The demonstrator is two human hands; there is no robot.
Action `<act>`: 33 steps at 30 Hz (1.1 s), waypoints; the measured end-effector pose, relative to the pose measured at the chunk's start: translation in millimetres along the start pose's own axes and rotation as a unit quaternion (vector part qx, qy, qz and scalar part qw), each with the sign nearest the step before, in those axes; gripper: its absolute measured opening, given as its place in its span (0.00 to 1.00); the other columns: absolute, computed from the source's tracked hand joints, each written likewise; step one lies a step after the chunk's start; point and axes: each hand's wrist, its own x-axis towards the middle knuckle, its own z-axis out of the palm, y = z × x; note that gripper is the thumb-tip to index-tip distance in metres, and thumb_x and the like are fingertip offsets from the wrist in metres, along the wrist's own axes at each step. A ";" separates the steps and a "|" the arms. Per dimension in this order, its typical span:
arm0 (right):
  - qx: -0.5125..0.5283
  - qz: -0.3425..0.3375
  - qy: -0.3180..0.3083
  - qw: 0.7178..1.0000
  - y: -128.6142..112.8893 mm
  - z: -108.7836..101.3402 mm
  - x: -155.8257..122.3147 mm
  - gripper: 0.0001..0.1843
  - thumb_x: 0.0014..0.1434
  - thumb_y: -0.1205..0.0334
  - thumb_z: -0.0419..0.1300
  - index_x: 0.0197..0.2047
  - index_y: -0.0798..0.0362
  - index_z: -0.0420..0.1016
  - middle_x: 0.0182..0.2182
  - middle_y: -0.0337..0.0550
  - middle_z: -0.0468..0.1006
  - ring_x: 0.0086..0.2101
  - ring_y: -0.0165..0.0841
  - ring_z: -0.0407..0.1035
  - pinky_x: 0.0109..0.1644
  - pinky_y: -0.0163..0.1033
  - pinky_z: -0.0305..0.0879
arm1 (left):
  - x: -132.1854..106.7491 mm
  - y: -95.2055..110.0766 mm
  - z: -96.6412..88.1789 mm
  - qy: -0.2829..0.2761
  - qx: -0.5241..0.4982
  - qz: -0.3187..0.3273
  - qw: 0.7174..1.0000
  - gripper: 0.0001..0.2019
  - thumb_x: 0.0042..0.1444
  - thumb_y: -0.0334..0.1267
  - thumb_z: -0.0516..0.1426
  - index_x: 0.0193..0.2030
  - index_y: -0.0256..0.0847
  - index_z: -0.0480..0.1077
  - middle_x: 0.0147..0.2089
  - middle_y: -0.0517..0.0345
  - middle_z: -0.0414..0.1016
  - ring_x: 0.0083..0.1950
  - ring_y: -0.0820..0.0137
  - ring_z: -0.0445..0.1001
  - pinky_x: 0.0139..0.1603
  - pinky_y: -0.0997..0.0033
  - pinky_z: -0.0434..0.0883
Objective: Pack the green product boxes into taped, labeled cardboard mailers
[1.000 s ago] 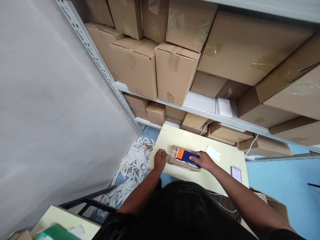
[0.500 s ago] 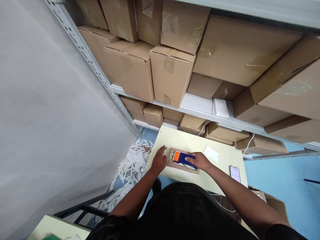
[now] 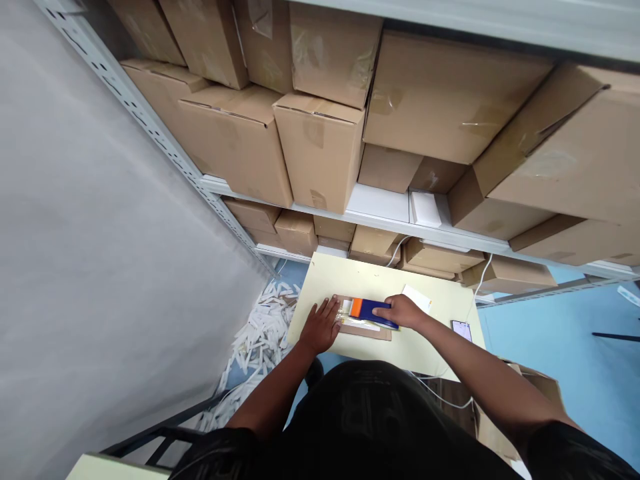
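A flat brown cardboard parcel (image 3: 367,329) lies on the pale yellow table (image 3: 350,277). On top of it rests a blue and orange tape dispenser (image 3: 367,309). My right hand (image 3: 404,311) grips the dispenser's blue end from the right. My left hand (image 3: 323,323) lies flat with fingers spread on the table at the parcel's left end, touching it.
A white card (image 3: 418,298) and a phone (image 3: 461,329) lie on the table to the right. Metal shelving with cardboard boxes (image 3: 320,143) stands behind. White paper strips (image 3: 257,333) litter the blue floor at left. An open carton (image 3: 520,400) sits at lower right.
My left hand went from a loose fist to flat, spread fingers at the parcel's left end. The right hand stayed on the dispenser. The camera tilted slightly.
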 end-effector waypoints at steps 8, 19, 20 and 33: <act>-0.014 0.026 -0.028 0.999 84.3 -60.4 -38.4 0.31 0.51 0.29 0.63 0.22 0.50 0.72 0.19 0.38 0.72 0.23 0.33 0.66 0.28 0.36 0.55 | 1.1 1.2 -4.5 -0.023 0.050 0.007 0.998 0.32 0.69 0.43 0.49 0.78 0.42 0.51 0.79 0.49 0.51 0.75 0.53 0.58 0.72 0.52 0.55; -0.059 0.050 -0.075 0.994 165.1 -27.1 -42.6 0.34 0.53 0.26 0.59 0.27 0.53 0.77 0.25 0.45 0.79 0.27 0.36 0.70 0.30 0.37 0.59 | 3.3 -3.2 2.3 -0.049 0.065 0.009 0.997 0.33 0.70 0.44 0.47 0.79 0.40 0.46 0.80 0.49 0.47 0.76 0.53 0.57 0.72 0.52 0.58; -0.046 0.055 -0.077 0.994 168.3 -20.4 -38.3 0.34 0.53 0.26 0.59 0.28 0.53 0.77 0.25 0.45 0.79 0.27 0.36 0.71 0.31 0.37 0.59 | 3.4 -3.1 2.1 -0.051 0.061 0.009 0.997 0.33 0.70 0.44 0.47 0.79 0.40 0.46 0.80 0.49 0.47 0.76 0.54 0.56 0.72 0.53 0.58; 0.320 0.257 -0.115 0.905 169.1 22.1 -2.2 0.25 0.51 0.38 0.69 0.30 0.55 0.79 0.30 0.48 0.84 0.30 0.38 0.76 0.39 0.40 0.73 | 5.5 -7.3 1.3 -0.037 -0.033 0.031 0.998 0.34 0.71 0.43 0.47 0.80 0.40 0.41 0.81 0.45 0.41 0.78 0.55 0.53 0.74 0.51 0.60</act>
